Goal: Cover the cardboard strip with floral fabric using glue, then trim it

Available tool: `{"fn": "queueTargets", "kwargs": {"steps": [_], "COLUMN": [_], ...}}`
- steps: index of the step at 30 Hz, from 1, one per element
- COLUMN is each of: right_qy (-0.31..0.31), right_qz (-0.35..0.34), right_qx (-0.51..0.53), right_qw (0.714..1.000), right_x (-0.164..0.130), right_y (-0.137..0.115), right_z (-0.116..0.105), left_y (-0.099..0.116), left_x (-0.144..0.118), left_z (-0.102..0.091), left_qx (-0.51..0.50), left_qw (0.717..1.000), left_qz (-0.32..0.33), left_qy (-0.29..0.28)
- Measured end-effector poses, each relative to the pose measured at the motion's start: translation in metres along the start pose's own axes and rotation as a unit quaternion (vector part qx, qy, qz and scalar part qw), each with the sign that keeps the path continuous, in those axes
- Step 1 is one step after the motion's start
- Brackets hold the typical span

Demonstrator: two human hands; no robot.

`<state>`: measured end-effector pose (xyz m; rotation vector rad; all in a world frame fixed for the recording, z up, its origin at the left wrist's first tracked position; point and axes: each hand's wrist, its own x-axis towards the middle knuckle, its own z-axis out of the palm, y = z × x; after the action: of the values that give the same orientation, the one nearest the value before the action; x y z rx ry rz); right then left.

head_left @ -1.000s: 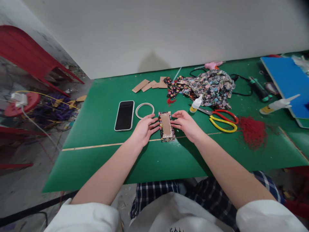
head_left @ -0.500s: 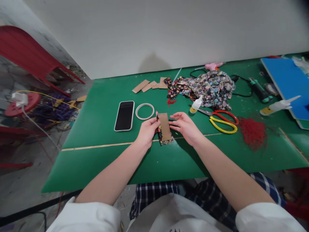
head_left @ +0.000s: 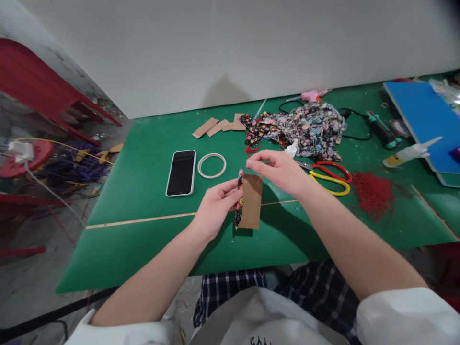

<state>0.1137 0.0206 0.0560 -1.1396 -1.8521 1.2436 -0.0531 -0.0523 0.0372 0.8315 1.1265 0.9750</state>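
Note:
My left hand [head_left: 220, 207] grips a strip of floral fabric [head_left: 239, 203] by its left edge, thumb in front and fingers behind. A flat brown cardboard rectangle [head_left: 252, 201] lies against the fabric, held upright just above the table. Over the top end of the fabric is my right hand [head_left: 275, 168], its thumb and fingertips brought together in a pinch. Whatever is between those fingertips is too small to make out. Behind this hand a small white-capped glue bottle [head_left: 292, 148] is partly hidden.
A phone [head_left: 181, 173] and a pale ring [head_left: 212, 166] lie left. Cardboard pieces [head_left: 206, 128], crumpled floral fabric [head_left: 312, 127] and a pink glue gun [head_left: 313, 95] are at the back. Right are scissors [head_left: 332, 166], red threads [head_left: 373, 191], another glue bottle [head_left: 406, 155] and a blue board [head_left: 424, 120].
The fabric and cardboard are lifted and turned, so the fabric shows as a narrow strip on the left. My right hand has moved up and left, its fingers closing into a pinch.

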Motion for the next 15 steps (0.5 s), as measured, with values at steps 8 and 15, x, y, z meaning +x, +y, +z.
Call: {"fn": "queueTargets", "kwargs": {"steps": [8,15], "right_qy": [-0.033,-0.045], "right_qz": [-0.009,0.004], "right_qx": [-0.047,0.039], "right_qw": [0.998,0.998], "right_x": [-0.009,-0.013], "right_y": [-0.027,-0.029], "right_z": [0.001,0.000], "left_y": [0.017,0.019], "left_x": [-0.026,-0.030], "left_z": [0.015,0.014], "left_qx": [-0.017,-0.015], "left_qw": [1.000,1.000], "left_qz": [-0.010,0.014], "left_qy": [-0.016,-0.018]}}
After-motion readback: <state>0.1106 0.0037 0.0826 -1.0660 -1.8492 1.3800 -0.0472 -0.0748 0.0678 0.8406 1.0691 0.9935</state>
